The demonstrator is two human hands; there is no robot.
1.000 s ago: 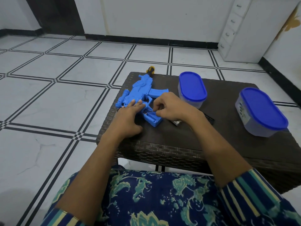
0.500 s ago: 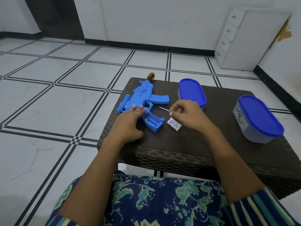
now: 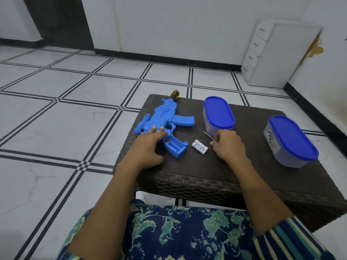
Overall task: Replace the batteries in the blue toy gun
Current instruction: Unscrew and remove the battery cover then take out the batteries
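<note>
Nearest, over a lap in blue leaf-print cloth, both forearms reach onto the dark woven desk (image 3: 187,167). The left hand (image 3: 150,142) lies flat on the blue toy gun (image 3: 165,119), its grip released, straight fingers pressing the body down just above the handle. The right hand (image 3: 228,145) was busy at that handle a second ago. It has since drawn back to the right, its grip pinching a thin metal tool (image 3: 208,135) whose tip points away. With the hand gone, two white batteries (image 3: 200,146) show in full, lying side by side on the desk just beside the handle. The battery compartment (image 3: 173,145) stands open, and something orange sits at its upper end, too small to name. The prying looks finished, but I cannot tell whether a cell remains inside, or whether the loose pair is old or new. Farther off stand two closed blue-lidded tubs, the near container (image 3: 218,114) and the right container (image 3: 292,141). Past the gun's far end pokes a yellow-and-black screwdriver (image 3: 174,93)
</note>
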